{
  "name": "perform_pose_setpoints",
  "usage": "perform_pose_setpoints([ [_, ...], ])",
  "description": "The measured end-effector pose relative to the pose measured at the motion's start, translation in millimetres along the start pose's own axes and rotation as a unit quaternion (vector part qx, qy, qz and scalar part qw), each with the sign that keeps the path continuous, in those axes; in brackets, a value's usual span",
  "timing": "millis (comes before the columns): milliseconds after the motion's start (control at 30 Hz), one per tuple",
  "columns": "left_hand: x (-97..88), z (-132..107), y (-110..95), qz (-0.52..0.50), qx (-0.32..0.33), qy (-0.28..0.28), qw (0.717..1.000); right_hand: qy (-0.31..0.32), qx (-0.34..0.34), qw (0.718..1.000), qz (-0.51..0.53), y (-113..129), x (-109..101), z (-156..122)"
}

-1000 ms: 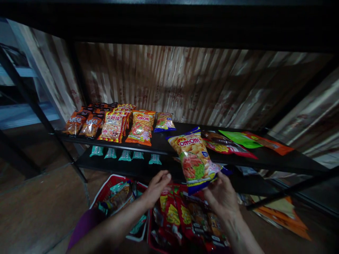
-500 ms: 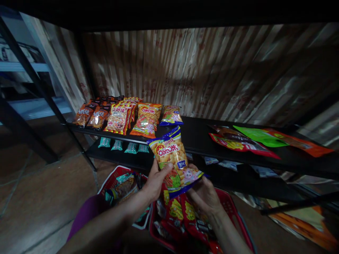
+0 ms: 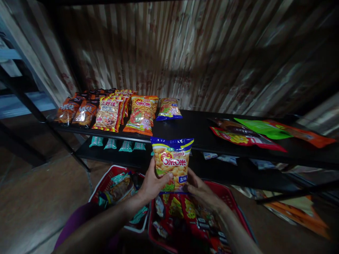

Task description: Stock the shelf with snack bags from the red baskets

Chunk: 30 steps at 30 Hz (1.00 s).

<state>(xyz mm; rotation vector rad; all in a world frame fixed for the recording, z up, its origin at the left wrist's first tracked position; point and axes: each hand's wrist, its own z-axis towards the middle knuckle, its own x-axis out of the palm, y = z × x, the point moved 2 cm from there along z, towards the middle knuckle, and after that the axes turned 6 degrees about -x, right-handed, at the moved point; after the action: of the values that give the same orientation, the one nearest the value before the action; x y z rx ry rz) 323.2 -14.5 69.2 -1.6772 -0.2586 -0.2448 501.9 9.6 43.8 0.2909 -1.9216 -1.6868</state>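
A blue and yellow snack bag (image 3: 173, 160) stands upright between my hands, its printed front facing me, just before the black shelf's front edge. My left hand (image 3: 153, 181) grips its left side with the thumb across the front. On the lower right side, my right hand (image 3: 200, 188) holds it with the thumb at the edge and the fingers partly hidden behind. A matching blue-edged bag (image 3: 170, 109) sits at the back of the shelf, beside an orange snack bag (image 3: 141, 114).
Further left on the black shelf (image 3: 196, 127) are red-yellow bags (image 3: 108, 113) and dark orange bags (image 3: 84, 112). Flat pouches (image 3: 249, 135) lie at the right. Below are a red-and-white basket (image 3: 99, 187) and a red basket (image 3: 234, 208), both holding packets. Small teal packets (image 3: 126, 145) line the lower shelf.
The snack bag has turned from tilted to upright and squared toward me. My right hand has shifted from its bottom corner to its right side. The view has tipped slightly.
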Motion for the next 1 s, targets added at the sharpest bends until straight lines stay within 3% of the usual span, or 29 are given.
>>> perform_pose_setpoints([
  [100, -4.1, 3.6, 8.3, 0.03, -0.014, -0.024, 0.999, -0.012, 0.011, 1.0, 0.004, -14.0, 2.2, 0.6],
  [167, -6.8, 6.9, 6.5, 0.066, -0.015, 0.001, 0.998, -0.038, 0.031, 0.999, 0.007, -20.3, 3.9, 0.7],
  [267, -10.3, 13.8, -7.5, 0.094, 0.012, 0.049, 0.994, -0.087, 0.04, 0.995, 0.033, -19.4, 4.9, 0.3],
  [367, -13.0, 21.0, -22.5, 0.046, 0.036, 0.06, 0.997, -0.1, 0.038, 0.993, 0.052, -13.1, 6.4, 0.0],
  [633, -15.0, 35.1, -26.2, -0.064, -0.008, 0.013, 0.998, -0.056, 0.062, 0.996, 0.011, -21.6, 6.7, 3.8],
  [900, -12.4, 40.2, -15.2, -0.089, -0.038, -0.071, 0.993, 0.028, 0.043, 0.996, -0.077, -20.4, 2.6, 3.3],
  [1000, -10.2, 40.5, -7.6, -0.085, -0.04, -0.079, 0.992, -0.014, 0.007, 0.998, -0.063, -17.9, -1.7, 6.1],
])
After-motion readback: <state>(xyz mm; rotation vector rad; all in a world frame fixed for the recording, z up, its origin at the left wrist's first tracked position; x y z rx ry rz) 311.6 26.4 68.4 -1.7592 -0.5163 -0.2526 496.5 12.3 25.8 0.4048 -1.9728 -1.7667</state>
